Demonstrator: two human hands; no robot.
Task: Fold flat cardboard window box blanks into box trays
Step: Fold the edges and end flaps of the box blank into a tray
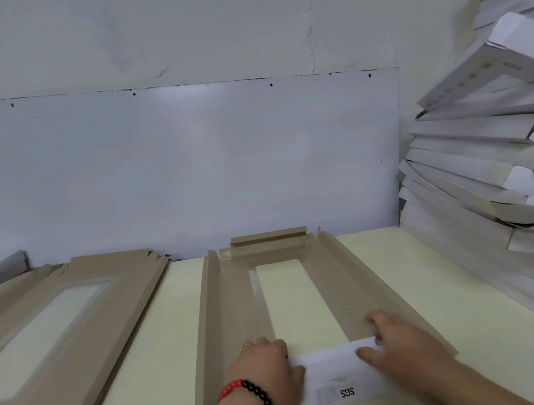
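A brown cardboard window box blank (pixel 336 282) lies lengthwise on the pale table, its long side flaps raised and its far end flap folded up. Its near end flap (pixel 337 379) is turned towards me, white side up, with "SGS" printed on it. My left hand (pixel 265 365), with a red and black bead bracelet at the wrist, grips the left edge of that flap. My right hand (pixel 397 342) grips its right edge, fingers curled over the fold.
A stack of flat brown blanks (pixel 51 324) lies on the left of the table (pixel 410 288). A tall leaning pile of folded white box trays (pixel 504 173) fills the right side. A white wall panel stands behind.
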